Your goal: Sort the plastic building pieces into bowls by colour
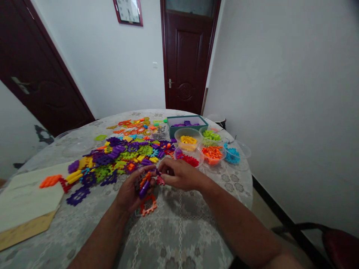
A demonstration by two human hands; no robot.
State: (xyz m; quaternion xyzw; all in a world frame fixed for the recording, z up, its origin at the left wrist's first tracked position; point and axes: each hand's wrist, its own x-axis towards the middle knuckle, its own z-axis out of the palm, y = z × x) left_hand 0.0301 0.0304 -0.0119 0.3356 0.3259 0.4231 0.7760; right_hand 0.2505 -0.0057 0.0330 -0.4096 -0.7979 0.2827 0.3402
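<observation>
My left hand [131,192] is curled round a small bundle of plastic interlocking pieces [144,184], orange and purple. My right hand [179,173] is closed beside it, fingertips pinching a small red piece [160,181] at the bundle's edge. An orange frame-shaped piece [149,206] lies on the tablecloth just below the left hand. A wide heap of mixed coloured pieces [123,153] spreads over the table behind both hands.
Clear bowls hold sorted pieces: yellow [188,139], red [188,158], orange [212,153], green [211,135], blue [232,155]. A teal box [186,121] stands behind them. White board [28,194] lies at left. A dark chair [333,239] is at right. Round table edge [246,194] is close.
</observation>
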